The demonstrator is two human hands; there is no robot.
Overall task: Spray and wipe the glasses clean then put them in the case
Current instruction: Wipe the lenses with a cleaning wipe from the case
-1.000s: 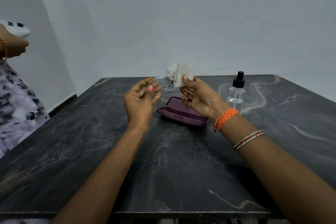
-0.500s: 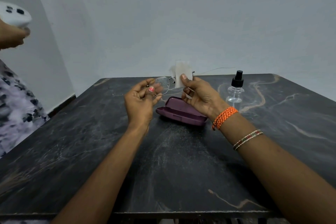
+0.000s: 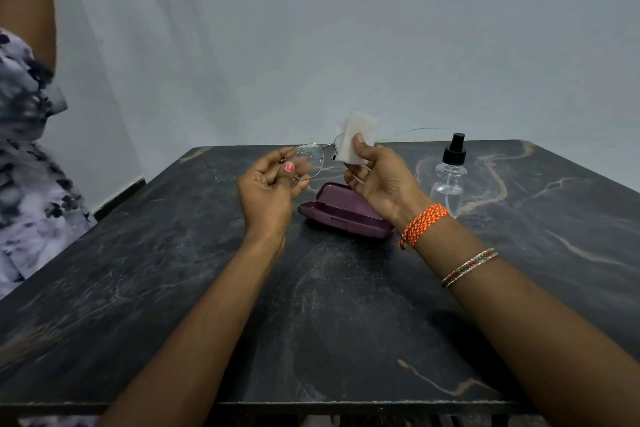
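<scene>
I see my two forearms reaching out over the dark table point(image 3: 173, 288), both hands raised above it. My left hand point(image 3: 266, 191) is pinched on the glasses point(image 3: 308, 159), thumb and fingertips closed on the rim of the near lens, which carries small droplets. Just right of it, my right hand point(image 3: 381, 177) is closed on the white cloth point(image 3: 356, 139), thumb pressed against its face, the cloth covering the other lens; I cannot tell how much of that lens it touches. A thin temple wire runs off to the right past the cloth. An orange band point(image 3: 422, 224) and a beaded bangle point(image 3: 469, 267) sit on the right wrist. Below and between the hands the purple case point(image 3: 343, 211) lies on the table, its lid open. Right of my right hand and well apart from it stands the clear spray bottle point(image 3: 450, 170), upright, black nozzle on. Far left of my left hand, a second person in a patterned top point(image 3: 24, 149) stands at the table's edge.
</scene>
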